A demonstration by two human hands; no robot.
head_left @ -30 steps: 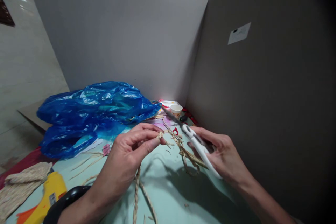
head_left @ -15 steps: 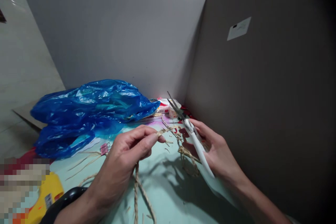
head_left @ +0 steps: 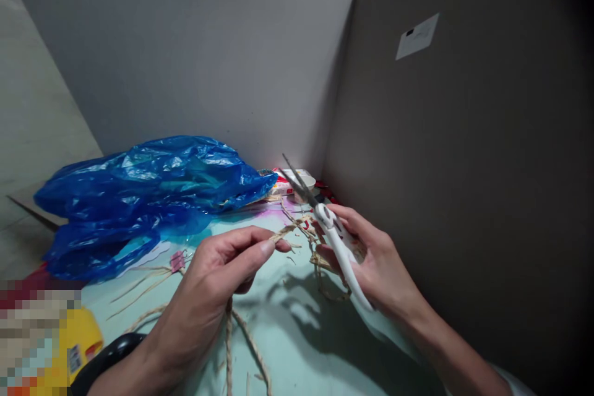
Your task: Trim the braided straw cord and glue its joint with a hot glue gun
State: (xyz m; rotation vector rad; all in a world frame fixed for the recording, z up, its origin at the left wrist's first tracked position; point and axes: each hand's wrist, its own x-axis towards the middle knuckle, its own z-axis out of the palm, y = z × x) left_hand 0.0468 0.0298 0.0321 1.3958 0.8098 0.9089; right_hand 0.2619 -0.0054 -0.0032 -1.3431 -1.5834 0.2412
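Observation:
Between the thumb and finger of my left hand (head_left: 227, 266) is the end of a braided straw cord (head_left: 229, 346). Its frayed tip sticks out to the right, and its lower lengths hang below my palm. My right hand (head_left: 371, 253) is closed around white-handled scissors (head_left: 336, 235), whose grey blades point up and to the left, slightly apart. The blades are beyond the cord's tip and do not appear to touch it. Under the scissors, a looped piece of straw cord (head_left: 331, 297) lies on the pale green table (head_left: 288, 346).
A crumpled blue plastic bag (head_left: 158, 179) covers the back left. Near it, a pink binder clip (head_left: 177, 261) grips straw strands. A yellow object (head_left: 83, 337) and a black curved one (head_left: 109, 356) lie at lower left. A white cup (head_left: 305, 184) stands behind. Grey panels (head_left: 208, 62) enclose the back and right.
The view has tilted down slightly and shifted right. My right hand has brought the scissors a little nearer my left hand, which keeps its pinch on the cord.

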